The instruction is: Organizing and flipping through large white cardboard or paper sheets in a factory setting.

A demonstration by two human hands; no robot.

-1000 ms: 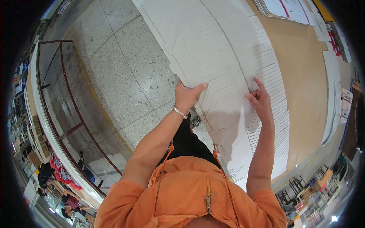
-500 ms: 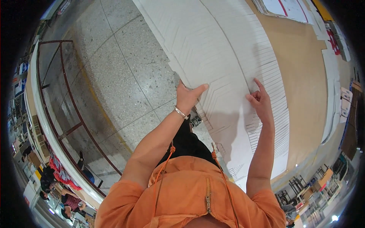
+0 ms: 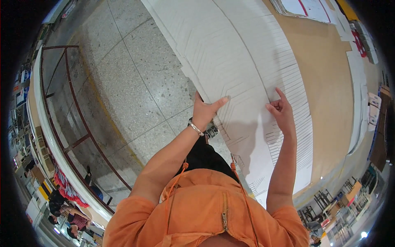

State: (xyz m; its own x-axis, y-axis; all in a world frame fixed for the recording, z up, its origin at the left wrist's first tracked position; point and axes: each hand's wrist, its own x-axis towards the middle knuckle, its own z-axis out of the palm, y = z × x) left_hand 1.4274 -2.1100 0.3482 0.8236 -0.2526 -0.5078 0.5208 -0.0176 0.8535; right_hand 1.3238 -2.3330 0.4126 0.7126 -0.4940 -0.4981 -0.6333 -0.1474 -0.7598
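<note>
A long white sheet (image 3: 242,123) printed or drawn with thin dark lines lies across the table in front of me. My left hand (image 3: 205,110) grips its left edge, thumb on top; the other fingers go below the edge, mostly hidden. On the sheet's right part rests my right hand (image 3: 283,111), index finger stretched out and thumb apart, the other fingers curled. I see nothing held in it. One long dark curved line runs down the sheet to the right thumb. Rows of short strokes lie beyond the right fingers.
Brown board or paper (image 3: 329,94) covers the table right of the sheet. A stack of white sheets with red stripes (image 3: 306,9) lies at the far right. On the left, a dark red metal frame (image 3: 78,142) stands on the speckled floor (image 3: 140,78). People (image 3: 78,218) are at lower left.
My left hand has shifted slightly right and down along the sheet's edge, its thumb further onto the sheet. The right hand stays nearly in place.
</note>
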